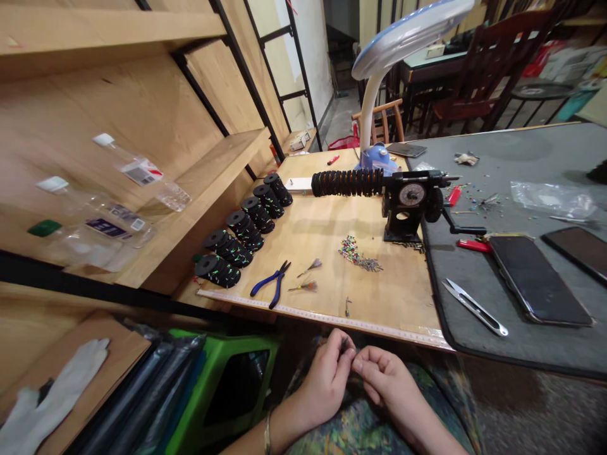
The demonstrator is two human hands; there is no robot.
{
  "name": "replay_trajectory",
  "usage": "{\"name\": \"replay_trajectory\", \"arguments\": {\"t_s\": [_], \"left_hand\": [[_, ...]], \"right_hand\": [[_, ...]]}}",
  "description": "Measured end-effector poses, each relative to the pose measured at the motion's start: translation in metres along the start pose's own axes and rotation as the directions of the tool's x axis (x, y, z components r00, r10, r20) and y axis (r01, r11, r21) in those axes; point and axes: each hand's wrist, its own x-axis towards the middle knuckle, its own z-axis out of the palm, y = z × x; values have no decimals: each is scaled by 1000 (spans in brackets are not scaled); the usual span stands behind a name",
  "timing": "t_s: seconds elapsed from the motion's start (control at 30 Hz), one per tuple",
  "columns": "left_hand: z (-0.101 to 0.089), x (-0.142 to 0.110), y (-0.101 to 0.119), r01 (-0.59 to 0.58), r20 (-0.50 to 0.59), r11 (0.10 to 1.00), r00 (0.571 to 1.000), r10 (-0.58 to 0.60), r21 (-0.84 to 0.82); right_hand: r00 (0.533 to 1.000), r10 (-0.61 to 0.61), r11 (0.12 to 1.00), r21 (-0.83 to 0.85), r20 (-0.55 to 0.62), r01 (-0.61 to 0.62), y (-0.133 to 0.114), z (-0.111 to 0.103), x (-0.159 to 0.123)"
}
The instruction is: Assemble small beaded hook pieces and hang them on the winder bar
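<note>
Down over the colourful patterned lap [360, 430], the bare left hand [325, 382] pinches narrowly on a tiny dark bit [348, 344], the bare right hand [386, 385] curled beside it (can't tell its grip), and one fumble could drop it.

A smooth, pale wooden board [332, 253] lies at twelve o'clock; at two o'clock, a matt grey mat [521, 145] carries polished steel thread snips [474, 308] and a glossy glass-fronted phone [540, 278].

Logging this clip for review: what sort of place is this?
Likely a small handicraft workshop: a hand-cranked winder with a dial, a row of black wound spools, and blue-handled pliers on a plywood bench.
</note>
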Motion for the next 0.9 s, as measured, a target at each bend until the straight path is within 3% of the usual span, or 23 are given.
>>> {"name": "replay_trajectory", "arguments": {"t_s": [0.27,0.53,0.9], "left_hand": [[-2,-2,-2,-50,30,998,998,49,31],[-6,-2,-1,-105,56,985,994,98,135],[-5,-2,-4,-132,73,981,990,122,143]], "right_hand": [[999,-10,998,54,-32,12,-3,-1,-1],[996,-77,997,24,-41,78,5,-4,5],[987,-87,996,-4,-132,88,1,-2,3]]}}
